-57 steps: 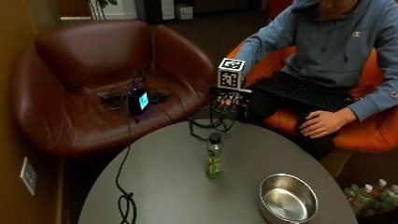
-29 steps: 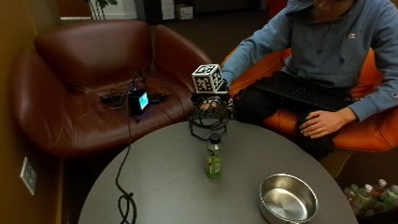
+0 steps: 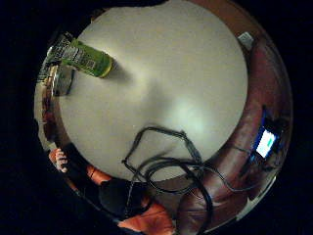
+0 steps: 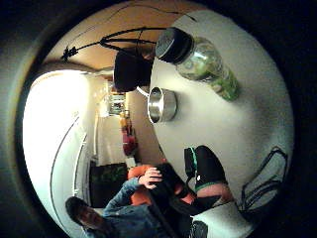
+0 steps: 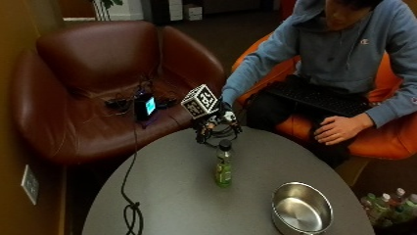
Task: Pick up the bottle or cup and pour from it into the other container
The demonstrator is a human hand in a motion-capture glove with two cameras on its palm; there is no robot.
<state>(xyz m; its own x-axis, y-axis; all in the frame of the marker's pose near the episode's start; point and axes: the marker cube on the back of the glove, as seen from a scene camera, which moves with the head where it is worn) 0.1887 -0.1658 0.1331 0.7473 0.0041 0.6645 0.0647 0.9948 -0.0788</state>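
Observation:
A green drink bottle (image 5: 223,165) with a black cap stands upright near the middle of the round grey table (image 5: 176,196). A steel bowl (image 5: 302,209) sits at the table's near right edge. My gloved right hand (image 5: 218,126) hovers over the far edge of the table, just behind and above the bottle's cap, fingers hanging relaxed and holding nothing. Both palm views look down on the table: the bottle (image 3: 83,58) (image 4: 203,59) stands a little way off with the bowl (image 3: 61,81) (image 4: 162,105) beyond it. A gloved finger (image 4: 208,171) shows in the thumb side view.
A black cable (image 5: 132,210) runs across the table's left side from a lit device (image 5: 145,105) on the brown armchair (image 5: 98,63). The seated person's bare hand (image 5: 338,129) rests on their lap. Several bottles (image 5: 391,203) stand on the floor at the right.
My hand has moved left from the person's lap side and come down closer to the bottle's cap. Bottle and bowl have not moved.

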